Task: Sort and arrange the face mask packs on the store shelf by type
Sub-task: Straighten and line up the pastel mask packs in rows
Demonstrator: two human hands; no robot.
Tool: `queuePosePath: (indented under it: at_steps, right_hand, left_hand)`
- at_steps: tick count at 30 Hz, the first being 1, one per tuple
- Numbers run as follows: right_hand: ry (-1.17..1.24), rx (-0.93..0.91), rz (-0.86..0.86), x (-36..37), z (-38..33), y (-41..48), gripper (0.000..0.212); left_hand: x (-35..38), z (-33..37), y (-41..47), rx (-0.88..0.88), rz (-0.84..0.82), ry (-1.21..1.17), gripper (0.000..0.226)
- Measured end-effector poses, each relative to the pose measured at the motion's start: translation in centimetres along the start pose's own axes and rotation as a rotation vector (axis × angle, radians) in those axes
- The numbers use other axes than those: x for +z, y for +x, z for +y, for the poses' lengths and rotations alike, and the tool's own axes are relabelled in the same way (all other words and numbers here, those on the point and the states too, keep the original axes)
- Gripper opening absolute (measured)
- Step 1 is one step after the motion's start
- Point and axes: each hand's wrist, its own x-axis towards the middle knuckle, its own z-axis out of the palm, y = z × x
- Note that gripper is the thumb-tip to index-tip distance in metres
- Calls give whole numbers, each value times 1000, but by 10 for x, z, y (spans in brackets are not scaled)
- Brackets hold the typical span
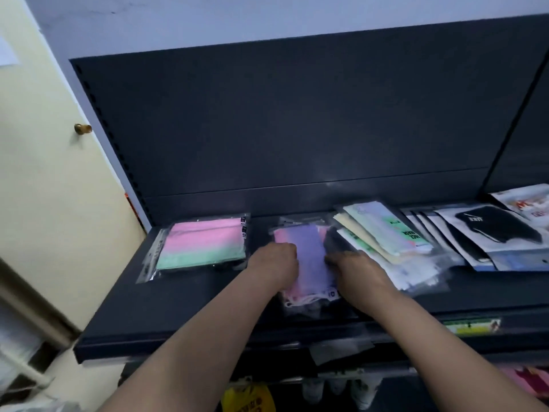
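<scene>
A clear pack of purple and pink masks (312, 257) lies on the dark shelf (184, 316) in the middle. My left hand (274, 263) grips its left edge and my right hand (355, 270) grips its right edge. To the left lies a pack of pink and green masks (203, 243). Right of my hands, a fanned pile of pale yellow, green and blue packs (383, 233) overlaps. Further right are white packs with black masks (493, 236).
The shelf's dark back panel (282, 123) rises behind the packs. A cream door with a brass knob (82, 128) stands at the left. A red and white pack (525, 203) lies at the far right. Below the shelf hang yellow and white goods (249, 396).
</scene>
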Motion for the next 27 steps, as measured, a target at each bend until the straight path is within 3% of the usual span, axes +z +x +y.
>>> queuePosePath:
  at_steps: [5,10,13,16,21,25,27]
  right_hand:
    - [139,-41,-4,-6,3,-4,40]
    - [92,-57,-19,-3,13,-7,35]
    - [65,-80,-50,-2,16,-11,39]
    - [72,-84,-103,-2,21,-16,43]
    - [185,-63,-131,-2,33,-21,50]
    - [269,-50,-141,3,41,-18,67]
    - [353,-37,-106,5,44,-18,65]
  left_hand:
    - [1,-1,-9,-58,22,47,35]
    - [-1,-5,-15,41,-29,-57,37]
    - [1,-3,-17,99,16,-95,49]
    - [13,0,-16,24,17,-94,64]
    - [27,3,-8,9,135,-250,82]
    - [26,10,-9,116,262,-357,77]
    - [27,11,-7,134,301,-377,73]
